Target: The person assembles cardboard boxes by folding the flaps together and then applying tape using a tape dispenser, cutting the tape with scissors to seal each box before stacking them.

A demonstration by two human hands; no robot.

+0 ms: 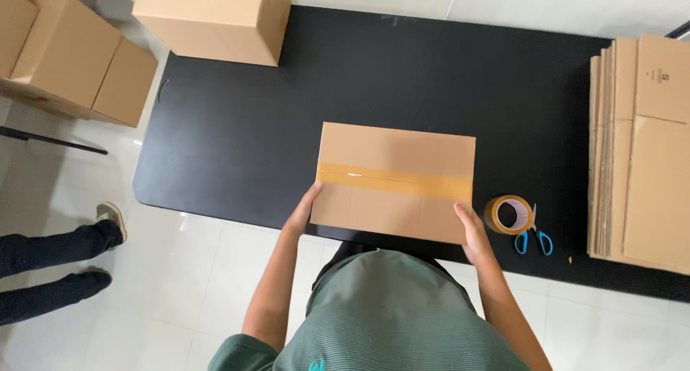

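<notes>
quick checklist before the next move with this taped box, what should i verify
1. Tape strip runs the full length of the box seam: ok.
2. Left hand on the box's left side: ok.
3. Right hand on its right near corner: ok.
4. Tape roll and scissors lie clear of the box: ok.
5. Underside sealed: cannot tell.
6. Bare table space beyond the box: ok.

Table [237, 141] open left of box [395, 180]; tape roll [508, 214], scissors [533, 238] crowd right
</notes>
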